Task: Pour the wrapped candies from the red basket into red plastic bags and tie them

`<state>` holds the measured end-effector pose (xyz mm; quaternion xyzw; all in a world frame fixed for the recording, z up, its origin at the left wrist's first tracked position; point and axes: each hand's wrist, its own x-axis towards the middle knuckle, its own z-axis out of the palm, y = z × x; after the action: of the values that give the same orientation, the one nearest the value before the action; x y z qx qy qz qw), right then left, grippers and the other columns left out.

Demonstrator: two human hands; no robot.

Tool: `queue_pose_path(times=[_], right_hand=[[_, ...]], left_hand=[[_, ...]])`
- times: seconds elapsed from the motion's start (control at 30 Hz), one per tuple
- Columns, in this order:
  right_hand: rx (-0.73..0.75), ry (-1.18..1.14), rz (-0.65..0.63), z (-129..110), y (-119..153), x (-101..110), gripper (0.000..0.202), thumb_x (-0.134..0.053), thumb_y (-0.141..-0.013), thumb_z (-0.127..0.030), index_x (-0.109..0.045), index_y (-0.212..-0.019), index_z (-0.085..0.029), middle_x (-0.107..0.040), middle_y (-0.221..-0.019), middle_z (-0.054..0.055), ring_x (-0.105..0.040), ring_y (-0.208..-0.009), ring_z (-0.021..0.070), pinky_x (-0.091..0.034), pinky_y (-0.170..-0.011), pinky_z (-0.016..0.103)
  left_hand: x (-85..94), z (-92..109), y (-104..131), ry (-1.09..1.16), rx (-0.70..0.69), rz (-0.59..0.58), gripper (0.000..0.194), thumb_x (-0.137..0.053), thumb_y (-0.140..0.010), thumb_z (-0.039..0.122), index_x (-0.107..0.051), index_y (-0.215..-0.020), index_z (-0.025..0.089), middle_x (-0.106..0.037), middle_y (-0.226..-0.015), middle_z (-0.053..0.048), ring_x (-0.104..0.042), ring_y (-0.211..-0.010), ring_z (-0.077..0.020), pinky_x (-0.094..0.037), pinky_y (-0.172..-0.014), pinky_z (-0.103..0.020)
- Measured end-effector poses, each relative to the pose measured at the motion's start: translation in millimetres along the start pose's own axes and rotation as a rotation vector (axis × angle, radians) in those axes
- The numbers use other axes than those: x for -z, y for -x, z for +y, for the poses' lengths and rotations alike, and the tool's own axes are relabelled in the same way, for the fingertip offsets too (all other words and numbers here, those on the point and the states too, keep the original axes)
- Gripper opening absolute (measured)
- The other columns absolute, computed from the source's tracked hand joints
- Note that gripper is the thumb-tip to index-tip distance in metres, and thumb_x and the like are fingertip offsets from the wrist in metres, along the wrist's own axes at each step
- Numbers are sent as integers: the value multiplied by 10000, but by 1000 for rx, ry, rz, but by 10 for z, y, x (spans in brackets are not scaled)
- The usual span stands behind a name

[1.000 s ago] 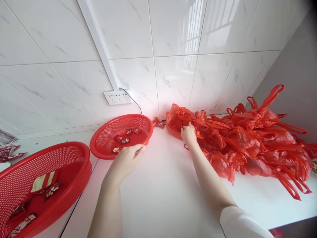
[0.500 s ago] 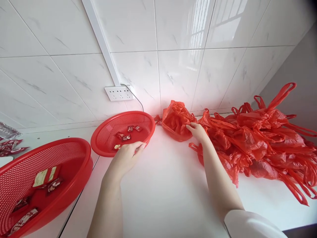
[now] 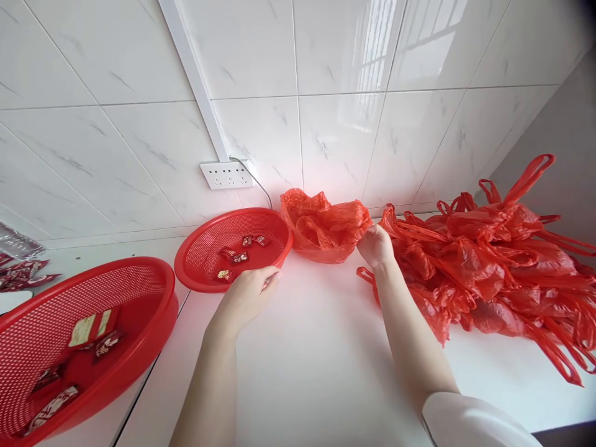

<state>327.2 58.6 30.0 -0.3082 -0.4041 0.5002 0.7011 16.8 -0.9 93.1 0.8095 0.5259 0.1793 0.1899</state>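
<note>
My right hand (image 3: 376, 246) is closed on the right edge of an open red plastic bag (image 3: 326, 248), which stands crumpled on the white table near the wall. My left hand (image 3: 246, 295) hovers at the front right rim of a small red basket (image 3: 186, 282), its fingers curled together. Whatever it may hold is hidden. Inside this basket lie several small wrapped snacks (image 3: 240, 257), mostly dark red, one with a pale yellow patch.
A larger red basket (image 3: 162, 304) with several wrapped packs (image 3: 108, 345) stands at the left. Knotted red bags (image 3: 479, 267) pile up on the right. More dark red packets (image 3: 23, 276) lie far left. A socket strip (image 3: 227, 174) with a cable is on the tiled wall.
The red bag has spread wider and now reaches left to the small basket. My right hand has moved slightly and grips its right edge. My left hand has barely shifted.
</note>
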Motion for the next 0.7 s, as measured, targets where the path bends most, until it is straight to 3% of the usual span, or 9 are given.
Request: queue_pose_path(times=[0.07,0.17,0.27,0.33,0.37,0.43,0.53,0.6,0.7], right_hand=[[12,3,-61,16,16,5,139,-538,-681,-348,-520,-611,-229,-583,-682,-6,-538,-679,149,-471,-682,288],[-47,78,-235,-32,102,-69,117,-644,-639,-302,-604,-567,-218,-611,-659,-1,-573,-675,163,-487,-693,313],[-140,354,-647,-173,237,-279,89,-754,-631,-258,-740,-710,-218,-697,-1000,33,-615,-1000,231,-474,-892,349],[-200,616,-931,-266,323,-441,226,-767,-672,-329,-768,-884,-251,-590,-1311,15,-482,-1266,265,-400,-1028,352],[-227,731,-992,-297,357,-507,308,-757,-693,-377,-756,-985,-278,-522,-1398,-3,-404,-1343,271,-366,-1068,352],[-267,870,-948,-311,399,-583,484,-723,-730,-447,-665,-1198,-336,-448,-1468,-19,-323,-1403,266,-330,-1103,356],[-252,993,-750,-222,386,-559,632,-605,-836,-472,-410,-1431,-384,-393,-1508,-4,-347,-1391,223,-334,-1101,354],[-219,1212,-536,-118,335,-484,638,-527,-890,-418,-299,-1484,-371,-372,-1515,37,-369,-1372,219,-333,-1092,387],[-228,1581,-218,26,231,-350,682,-484,-888,-264,-222,-1516,-309,-400,-1470,137,-380,-1353,283,-299,-1067,512]], left_hand=[[-44,17,-12,72,1,1,337,-410,-923,457,-649,-790,260,-622,-698,-2,-580,-647,-190,-333,-553,-272],[-186,84,-62,332,11,18,370,-530,-869,475,-643,-1159,275,-700,-1049,-54,-656,-925,-232,-474,-737,-300],[-411,165,-149,627,-23,-12,636,-643,-808,446,-466,-1389,259,-603,-1300,-113,-643,-1032,-247,-504,-830,-337],[-561,179,-216,746,-39,5,559,-629,-825,411,-507,-1342,239,-590,-1314,-120,-625,-1072,-250,-501,-853,-345],[-620,167,-248,765,-24,47,471,-602,-842,387,-555,-1280,221,-616,-1272,-117,-621,-1071,-249,-495,-863,-350],[-684,112,-302,760,19,131,317,-560,-850,327,-629,-1127,189,-675,-1132,-96,-633,-1011,-238,-485,-856,-346],[-625,-8,-345,826,70,227,205,-554,-806,272,-644,-964,177,-698,-935,-42,-644,-871,-199,-484,-757,-297],[-506,-93,-349,941,122,284,203,-573,-773,302,-632,-921,176,-688,-843,-18,-645,-797,-182,-482,-692,-274],[-284,-229,-323,1040,187,364,299,-581,-735,427,-632,-884,173,-667,-736,-14,-652,-727,-191,-501,-651,-292]])
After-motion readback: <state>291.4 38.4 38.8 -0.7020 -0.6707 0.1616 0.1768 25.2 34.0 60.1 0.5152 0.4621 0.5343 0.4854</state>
